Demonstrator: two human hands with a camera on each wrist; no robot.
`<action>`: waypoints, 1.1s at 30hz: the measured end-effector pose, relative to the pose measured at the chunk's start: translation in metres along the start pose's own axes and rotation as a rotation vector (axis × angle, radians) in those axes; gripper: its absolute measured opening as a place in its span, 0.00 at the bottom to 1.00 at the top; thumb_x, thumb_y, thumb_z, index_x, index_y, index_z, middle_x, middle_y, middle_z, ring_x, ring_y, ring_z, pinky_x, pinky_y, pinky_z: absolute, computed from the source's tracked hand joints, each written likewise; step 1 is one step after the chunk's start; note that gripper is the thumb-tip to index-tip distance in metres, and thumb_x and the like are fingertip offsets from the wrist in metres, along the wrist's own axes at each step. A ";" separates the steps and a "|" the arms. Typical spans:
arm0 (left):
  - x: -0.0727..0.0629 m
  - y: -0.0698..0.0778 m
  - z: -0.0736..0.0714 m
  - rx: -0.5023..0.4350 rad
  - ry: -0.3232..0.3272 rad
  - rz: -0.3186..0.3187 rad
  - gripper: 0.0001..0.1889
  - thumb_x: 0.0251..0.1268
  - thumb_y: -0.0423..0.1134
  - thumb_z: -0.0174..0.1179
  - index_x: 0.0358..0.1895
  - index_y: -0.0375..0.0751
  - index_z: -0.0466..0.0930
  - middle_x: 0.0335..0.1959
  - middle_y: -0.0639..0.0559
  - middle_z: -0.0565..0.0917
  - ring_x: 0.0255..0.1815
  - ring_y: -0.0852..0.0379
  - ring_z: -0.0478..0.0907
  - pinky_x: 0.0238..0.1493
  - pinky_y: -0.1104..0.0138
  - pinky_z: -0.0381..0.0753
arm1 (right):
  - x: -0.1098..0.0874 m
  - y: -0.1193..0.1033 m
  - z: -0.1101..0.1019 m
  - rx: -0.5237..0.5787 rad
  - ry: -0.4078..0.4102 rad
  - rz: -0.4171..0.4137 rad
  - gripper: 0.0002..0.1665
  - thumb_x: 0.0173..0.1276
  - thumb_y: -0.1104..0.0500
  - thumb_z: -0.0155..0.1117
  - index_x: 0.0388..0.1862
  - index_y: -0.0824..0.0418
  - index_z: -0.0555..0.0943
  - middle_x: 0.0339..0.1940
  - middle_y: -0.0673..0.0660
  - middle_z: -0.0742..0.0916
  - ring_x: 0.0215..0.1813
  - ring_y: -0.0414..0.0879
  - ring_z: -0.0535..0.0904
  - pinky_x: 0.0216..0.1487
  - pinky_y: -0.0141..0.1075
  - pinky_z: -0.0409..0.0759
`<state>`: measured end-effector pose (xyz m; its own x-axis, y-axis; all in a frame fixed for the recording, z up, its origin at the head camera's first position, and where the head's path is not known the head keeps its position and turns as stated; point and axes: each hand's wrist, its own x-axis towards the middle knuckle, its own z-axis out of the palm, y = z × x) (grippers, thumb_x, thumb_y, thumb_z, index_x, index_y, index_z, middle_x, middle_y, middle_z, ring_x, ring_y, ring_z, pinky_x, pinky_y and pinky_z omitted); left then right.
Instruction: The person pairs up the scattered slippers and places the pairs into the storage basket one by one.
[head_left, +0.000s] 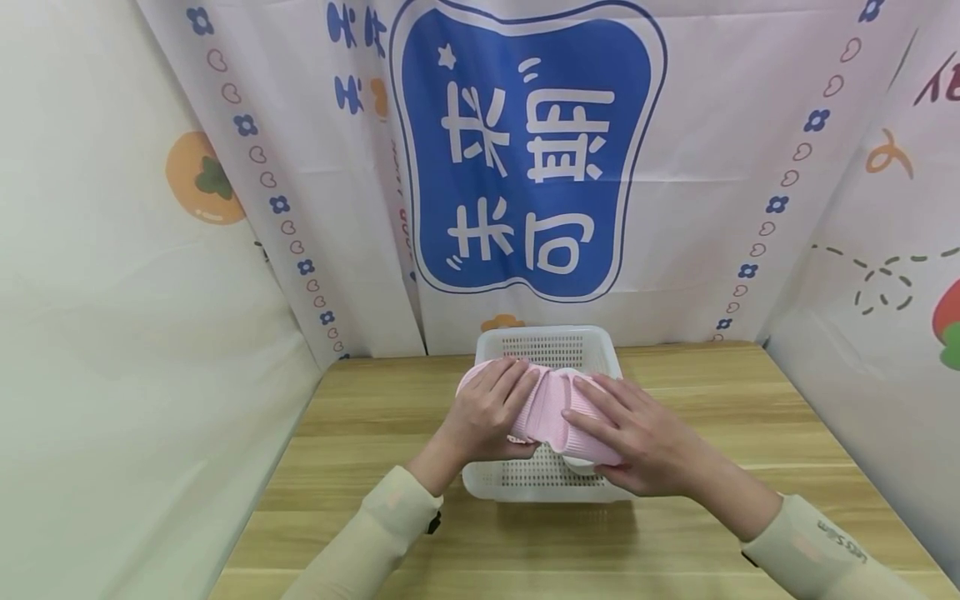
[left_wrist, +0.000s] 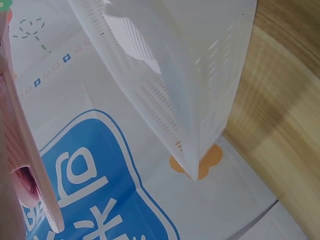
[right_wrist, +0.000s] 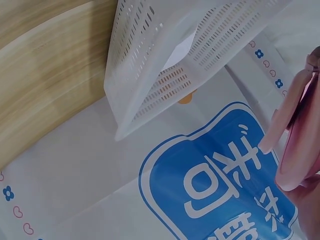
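Observation:
A pink item (head_left: 555,408) with a ribbed, fabric-like surface is held above a white perforated basket (head_left: 547,493); I cannot tell its exact kind. On its left end my left hand (head_left: 486,414) lies with fingers over the top and thumb at the lower edge. My right hand (head_left: 648,437) grips the other end the same way, thumb low. A crease or gap runs between its two halves. In the left wrist view the pink item (left_wrist: 31,160) shows edge-on at the left; in the right wrist view a rounded pink part (right_wrist: 299,150) shows.
Inside the basket, partly hidden under the pink item, lies a white object (head_left: 581,467), ribbed in the left wrist view. The basket stands on a wood-grain table (head_left: 382,417) near the printed cloth backdrop (head_left: 697,208). Pale cloth walls flank both sides.

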<state>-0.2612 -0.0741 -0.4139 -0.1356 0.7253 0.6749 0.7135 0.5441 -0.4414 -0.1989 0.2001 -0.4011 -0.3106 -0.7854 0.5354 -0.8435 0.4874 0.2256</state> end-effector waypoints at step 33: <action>-0.003 -0.005 0.001 0.011 -0.118 -0.028 0.52 0.39 0.71 0.60 0.65 0.35 0.71 0.61 0.39 0.76 0.65 0.42 0.69 0.68 0.51 0.63 | 0.005 -0.004 0.008 -0.069 0.031 0.027 0.46 0.44 0.48 0.76 0.65 0.57 0.73 0.68 0.69 0.71 0.65 0.68 0.67 0.60 0.60 0.70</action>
<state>-0.2648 -0.0785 -0.4148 -0.2361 0.7540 0.6129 0.7011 0.5689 -0.4298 -0.2007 0.1913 -0.4060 -0.3182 -0.7598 0.5669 -0.8023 0.5344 0.2659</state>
